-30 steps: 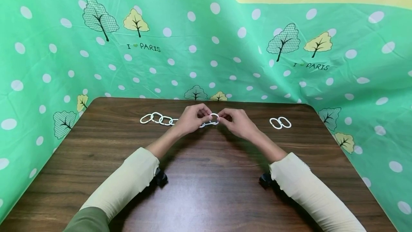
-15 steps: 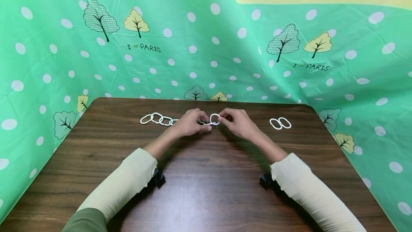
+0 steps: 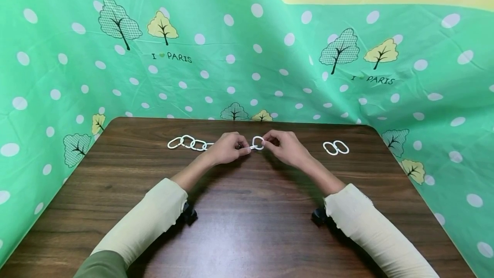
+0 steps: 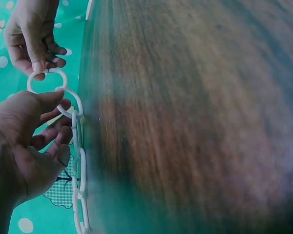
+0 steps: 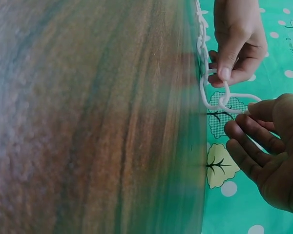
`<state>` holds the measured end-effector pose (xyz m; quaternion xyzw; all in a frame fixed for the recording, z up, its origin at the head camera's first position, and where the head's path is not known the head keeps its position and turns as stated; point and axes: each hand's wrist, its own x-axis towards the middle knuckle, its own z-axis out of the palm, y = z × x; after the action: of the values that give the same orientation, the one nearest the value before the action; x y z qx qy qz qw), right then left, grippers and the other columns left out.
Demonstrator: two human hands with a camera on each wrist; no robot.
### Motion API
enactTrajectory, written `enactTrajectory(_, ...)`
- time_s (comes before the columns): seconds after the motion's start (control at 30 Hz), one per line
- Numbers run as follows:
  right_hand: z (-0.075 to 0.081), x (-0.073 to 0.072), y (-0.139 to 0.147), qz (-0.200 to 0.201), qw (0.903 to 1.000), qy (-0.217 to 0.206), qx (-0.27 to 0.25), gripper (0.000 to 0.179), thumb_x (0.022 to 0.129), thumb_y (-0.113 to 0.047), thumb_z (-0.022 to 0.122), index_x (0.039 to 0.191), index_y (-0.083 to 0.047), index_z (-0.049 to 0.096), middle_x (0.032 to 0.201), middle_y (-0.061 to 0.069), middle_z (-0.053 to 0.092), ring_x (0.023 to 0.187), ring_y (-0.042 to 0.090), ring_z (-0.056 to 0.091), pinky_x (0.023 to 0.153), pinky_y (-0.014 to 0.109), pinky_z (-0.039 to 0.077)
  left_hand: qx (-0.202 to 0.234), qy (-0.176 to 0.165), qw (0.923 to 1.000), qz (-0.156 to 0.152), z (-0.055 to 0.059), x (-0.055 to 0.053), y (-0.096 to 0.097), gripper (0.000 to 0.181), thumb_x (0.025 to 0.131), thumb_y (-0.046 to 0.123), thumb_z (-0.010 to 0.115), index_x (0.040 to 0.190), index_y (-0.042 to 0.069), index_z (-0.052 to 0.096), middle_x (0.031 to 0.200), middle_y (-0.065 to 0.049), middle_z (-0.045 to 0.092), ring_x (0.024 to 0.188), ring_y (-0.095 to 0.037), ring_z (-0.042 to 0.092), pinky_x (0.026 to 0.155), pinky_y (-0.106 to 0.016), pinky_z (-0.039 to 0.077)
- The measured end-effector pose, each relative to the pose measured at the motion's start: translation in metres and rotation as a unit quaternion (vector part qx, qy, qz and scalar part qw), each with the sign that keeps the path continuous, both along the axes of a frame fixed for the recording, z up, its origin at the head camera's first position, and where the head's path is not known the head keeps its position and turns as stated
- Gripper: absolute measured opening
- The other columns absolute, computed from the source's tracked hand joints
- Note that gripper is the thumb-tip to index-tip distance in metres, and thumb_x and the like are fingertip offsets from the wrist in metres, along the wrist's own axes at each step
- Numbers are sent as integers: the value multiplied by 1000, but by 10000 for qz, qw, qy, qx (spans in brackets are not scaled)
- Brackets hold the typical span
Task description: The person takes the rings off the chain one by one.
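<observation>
A chain of white plastic oval links (image 3: 187, 136) lies across the far part of the table, its middle hidden behind my left hand (image 3: 227, 148). Thumb and fingers of that hand pinch a link (image 4: 81, 103) near the chain's right end. Hooked through it is the end link (image 3: 253, 142), tilted up and pinched at its right side by my right hand (image 3: 287, 147). In the right wrist view the end link (image 5: 244, 95) and its neighbour (image 5: 227, 90) cross each other between the two hands. Whether the end link's gap is closed cannot be made out.
Two loose white links (image 3: 325, 147) lie touching or overlapping at the right of the brown wooden table (image 3: 247, 209). A green dotted cloth (image 3: 247, 63) hangs behind the table's far edge. Black wrist devices (image 3: 318, 217) sit under both forearms.
My left hand has let go of the end link, spread its thumb and fingers, then pinched the neighbouring link a little to the left. The right hand keeps its hold.
</observation>
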<state>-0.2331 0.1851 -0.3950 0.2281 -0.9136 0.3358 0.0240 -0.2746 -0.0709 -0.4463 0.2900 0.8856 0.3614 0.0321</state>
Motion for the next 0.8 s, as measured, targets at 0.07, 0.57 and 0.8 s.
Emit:
enactTrajectory(0.07, 0, 0, 0, -8, 10000, -6, 2, 13, 111, -18, 74, 113, -8, 81, 103, 11, 84, 91, 19, 72, 85, 37, 56, 43, 33, 10000, 24, 5, 4, 2, 13, 105, 26, 81, 97, 16, 84, 94, 2, 76, 87, -14, 64, 81, -33, 54)
enactTrajectory(0.57, 2, 4, -11, 128, 9998, -26, -133, 17, 112, -18, 71, 116, -4, 80, 102, 15, 83, 86, 18, 70, 80, 33, 55, 16, 236, 9995, 208, -25, -16, 8, 17, 107, 37, 77, 96, 26, 85, 97, 10, 80, 91, -9, 68, 85, -31, 55)
enactTrajectory(0.8, 2, 5, -16, 144, 9998, 56, -145, 14, 112, -18, 72, 114, -7, 79, 100, 10, 83, 88, 18, 72, 83, 34, 58, -98, 101, 9988, 474, -43, -32, 9, 17, 104, 43, 79, 93, 30, 78, 93, 12, 77, 83, -4, 67, 78, -28, 59)
